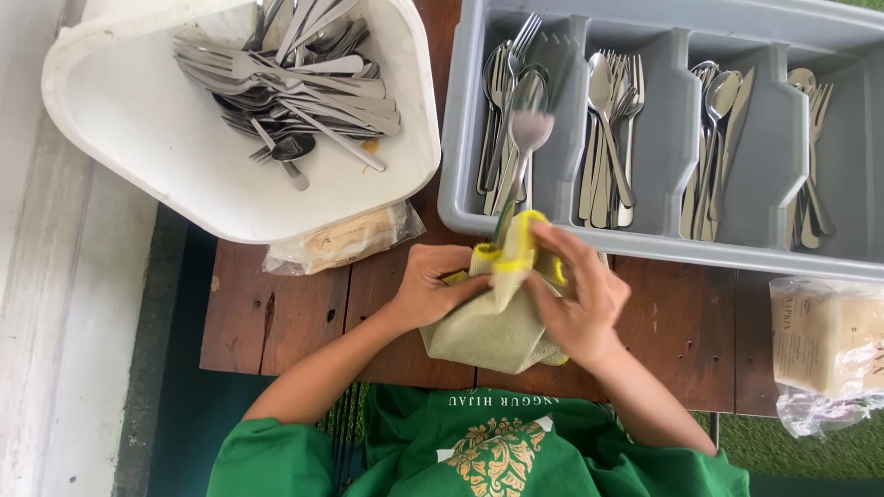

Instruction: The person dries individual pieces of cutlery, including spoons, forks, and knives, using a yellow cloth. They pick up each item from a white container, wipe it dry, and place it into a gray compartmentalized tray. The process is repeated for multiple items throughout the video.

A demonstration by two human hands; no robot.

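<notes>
Wiping a spoon [527, 129] with a green-and-yellow cloth [497, 317] over a wooden table [295, 313].

We see the spoon held upright, its handle wrapped in the cloth and its bowl raised above the grey cutlery tray [663, 235]. Our left hand [431, 287] pinches the cloth shut around the handle; our right hand [578, 299] closes over the yellow edge, fingers curled. Judging from this, the spoon could slip out of the loose fabric and fall into the wrong compartment of the tray. A white tub [138, 120] of unsorted cutlery sits to the left, touching a napkin packet [345, 241]; another packet [829, 345] lies at right. Beyond the table, green matting and a pale wall edge show.
</notes>
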